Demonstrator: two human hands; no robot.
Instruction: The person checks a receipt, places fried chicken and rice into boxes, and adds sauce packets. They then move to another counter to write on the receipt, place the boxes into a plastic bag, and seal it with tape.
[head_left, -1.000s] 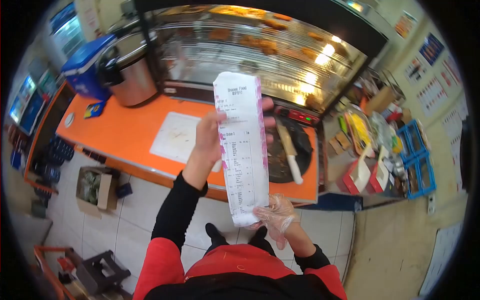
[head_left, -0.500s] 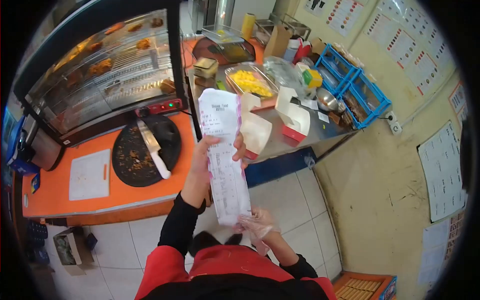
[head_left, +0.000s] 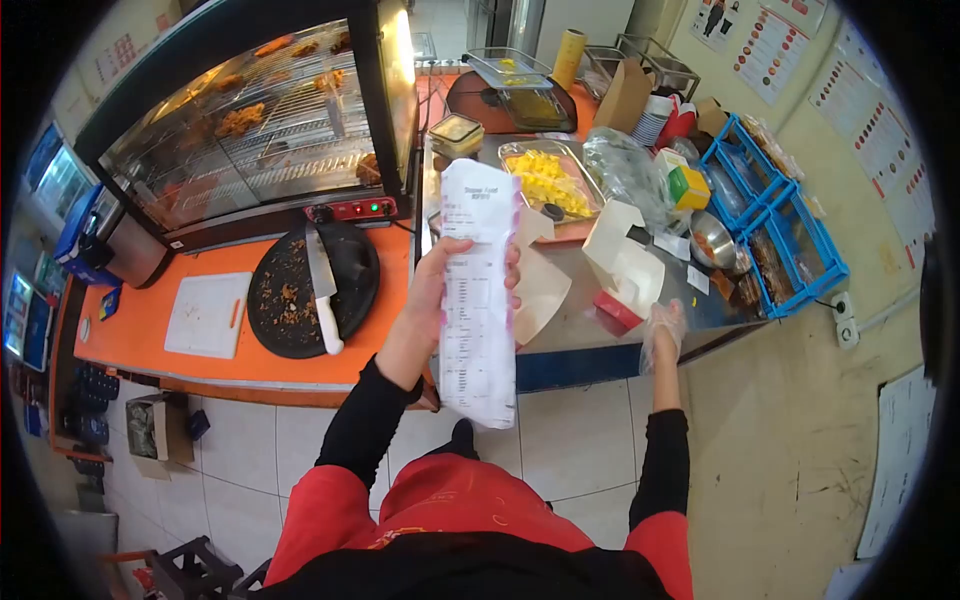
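My left hand [head_left: 428,288] grips a long printed receipt [head_left: 478,310] with pinkish edges, thumb across its front and fingertips curled round the far side. The slip stands nearly upright before me. My right hand [head_left: 664,334], in a clear plastic glove, reaches to the front edge of the steel counter with fingers stretched forward. It is right beside an opened red-and-white takeaway box [head_left: 632,275]. Another opened box [head_left: 540,292] sits to the left, partly hidden behind the receipt. Past the boxes lies a tray [head_left: 597,183] of yellow food pieces.
A heated display case [head_left: 250,130] stands at left above an orange counter [head_left: 215,262]. A knife [head_left: 322,290] rests on a round black board [head_left: 275,325] near a white cutting board [head_left: 205,315]. Blue baskets [head_left: 790,255], a metal bowl [head_left: 712,240] and plastic bags [head_left: 625,165] fill the right side.
My right hand has let go of the receipt's lower end and moved right and forward to the box. My left hand keeps hold of the receipt. The view has shifted.
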